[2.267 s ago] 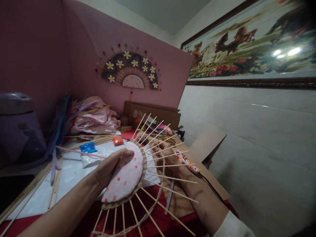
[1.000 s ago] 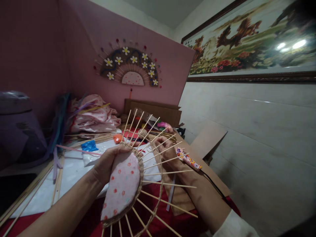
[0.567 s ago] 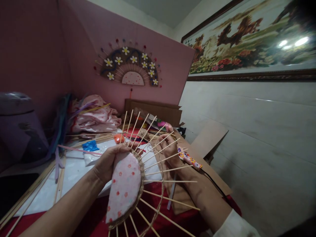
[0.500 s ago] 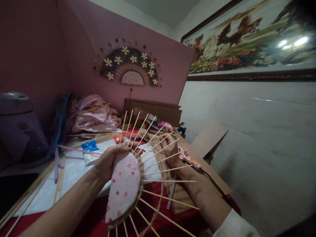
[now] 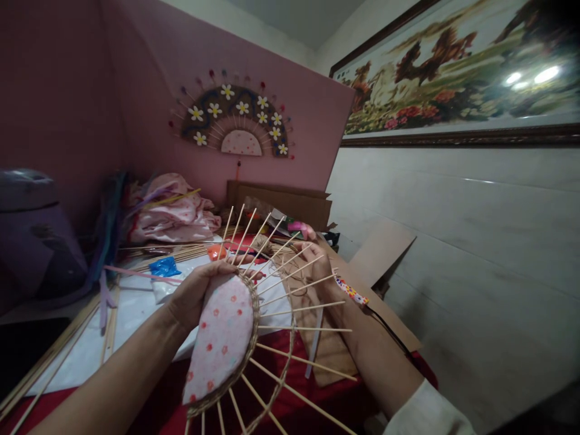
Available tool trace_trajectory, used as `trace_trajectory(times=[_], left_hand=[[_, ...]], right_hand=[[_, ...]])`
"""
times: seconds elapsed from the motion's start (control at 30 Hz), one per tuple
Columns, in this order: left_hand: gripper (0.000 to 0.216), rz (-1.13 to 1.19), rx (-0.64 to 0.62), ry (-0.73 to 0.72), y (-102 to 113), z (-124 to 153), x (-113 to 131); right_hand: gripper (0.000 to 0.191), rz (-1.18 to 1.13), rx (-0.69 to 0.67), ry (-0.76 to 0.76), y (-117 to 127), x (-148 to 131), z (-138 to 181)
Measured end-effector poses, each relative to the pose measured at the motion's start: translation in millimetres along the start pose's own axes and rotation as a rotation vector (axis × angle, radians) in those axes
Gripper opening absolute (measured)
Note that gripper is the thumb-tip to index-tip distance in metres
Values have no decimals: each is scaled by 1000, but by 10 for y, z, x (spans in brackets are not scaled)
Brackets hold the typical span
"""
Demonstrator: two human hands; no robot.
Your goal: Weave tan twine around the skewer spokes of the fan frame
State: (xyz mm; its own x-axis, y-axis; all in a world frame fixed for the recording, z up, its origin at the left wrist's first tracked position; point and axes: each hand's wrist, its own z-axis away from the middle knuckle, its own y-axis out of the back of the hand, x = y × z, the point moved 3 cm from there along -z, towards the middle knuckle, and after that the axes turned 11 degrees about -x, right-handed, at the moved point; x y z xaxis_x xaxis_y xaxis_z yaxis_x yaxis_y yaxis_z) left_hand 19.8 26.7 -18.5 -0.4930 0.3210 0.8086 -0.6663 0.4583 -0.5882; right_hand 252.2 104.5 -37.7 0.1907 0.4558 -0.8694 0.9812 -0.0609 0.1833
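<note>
I hold a half-made fan frame: a pink spotted fabric half-disc (image 5: 220, 337) edged with woven twine, with several thin bamboo spokes (image 5: 302, 309) radiating from it. My left hand (image 5: 193, 294) grips the top edge of the disc, fingers curled round it. Behind the spokes, my right hand (image 5: 317, 272) pinches a strand of twine (image 5: 287, 356) that runs between the spokes. A colourful patterned band (image 5: 351, 290) sits at my right wrist.
A finished flower-decorated fan (image 5: 235, 127) hangs on the pink wall. The table holds a white sheet (image 5: 131, 314), loose bamboo sticks (image 5: 49, 356), pink cloth (image 5: 174, 211), a blue packet (image 5: 164, 266), a cardboard box (image 5: 290, 205) and brown cardboard (image 5: 380, 248). A framed painting (image 5: 457, 72) hangs at right.
The fan frame has tilted and turned slightly in my left hand. My right hand has shifted up and back behind the spokes, working the twine along.
</note>
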Motion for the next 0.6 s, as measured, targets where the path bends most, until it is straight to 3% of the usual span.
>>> trace_trajectory(times=[0.2, 0.37, 0.47, 0.6], left_hand=[[37, -33, 13, 17, 42, -17, 3], [27, -26, 89, 42, 80, -6, 19], [18, -14, 78, 104, 79, 2, 16], [22, -12, 40, 66, 80, -6, 36]], right_hand=[[32, 197, 110, -112, 623, -196, -2], [27, 450, 39, -185, 1138, -212, 143], [29, 562, -98, -238, 1228, -104, 287], [42, 614, -310, -287, 1156, 11, 447]])
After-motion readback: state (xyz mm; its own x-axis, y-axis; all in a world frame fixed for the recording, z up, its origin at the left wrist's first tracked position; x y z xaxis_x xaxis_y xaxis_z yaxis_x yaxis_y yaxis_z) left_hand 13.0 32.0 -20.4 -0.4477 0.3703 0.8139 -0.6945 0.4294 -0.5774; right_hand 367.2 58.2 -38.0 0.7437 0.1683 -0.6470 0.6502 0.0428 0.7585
